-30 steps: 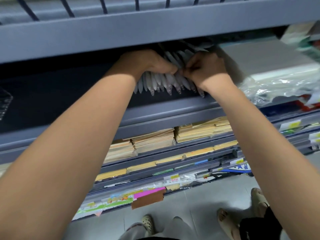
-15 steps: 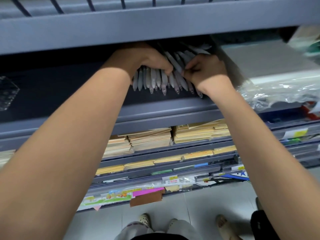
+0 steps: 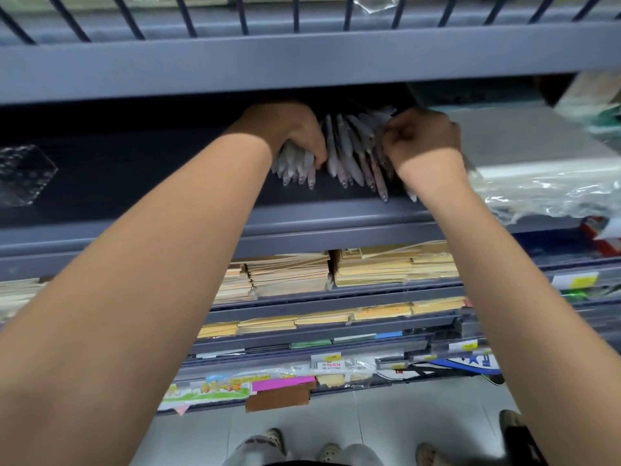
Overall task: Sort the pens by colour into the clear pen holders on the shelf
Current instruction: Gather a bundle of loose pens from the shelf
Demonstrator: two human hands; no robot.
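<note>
Now, head view | left hand [image 3: 295, 136] curls round a bunch of grey pens [image 3: 346, 153] mid-shelf [image 3: 336, 213], tips at its front edge | right hand [image 3: 423, 139] pinches pens in the fanned remainder | clear holder [image 3: 20, 173] well apart, toward the left end | risk: a nudge likely rolls loose pens over the front edge; shadow may hide colours.

A grey-blue metal shelving unit [image 3: 302, 62] is seen, its lower tiers stocked with stacked tan envelopes [image 3: 369, 267]. Pale floor tiles [image 3: 403, 425] are laid below. Crinkled clear plastic wrap [image 3: 544, 193] is heaped at right, perhaps over paper reams.
</note>
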